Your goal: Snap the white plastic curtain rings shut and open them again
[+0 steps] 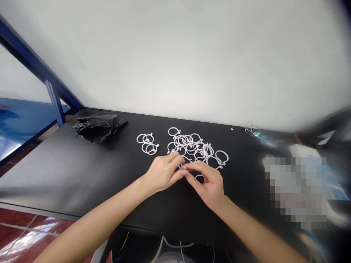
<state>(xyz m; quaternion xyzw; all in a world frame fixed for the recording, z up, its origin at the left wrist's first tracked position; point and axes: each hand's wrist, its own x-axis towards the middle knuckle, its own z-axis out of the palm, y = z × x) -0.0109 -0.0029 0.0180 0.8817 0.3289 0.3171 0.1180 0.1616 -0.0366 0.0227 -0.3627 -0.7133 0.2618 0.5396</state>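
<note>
A person is holding a white tabbed ring [182,167] at the fingertips of both hands, just above the near edge of a pile of similar rings [203,151] on the black desk [109,175]. The left hand [166,170] is pinching it between thumb and curled fingers, while the right hand [210,186] is meeting it from the other side with thumb and forefinger. Judging by its thin, glossy band, the piece is probably weighing very little, behaving like springy plastic and being somewhat slippery; the small joint where the tab is sitting is likely offering the best hold, with the narrow loop bending under harder pressure. Its direction is hard to tell, as the fingers are covering most of it, and a round loop is giving no clear long axis apart from the line through its tab. Among the loose ones, a small group [157,145] to the left is lying flat with visible tabs pointing rightward, while tabs in the pile are facing various ways
</note>
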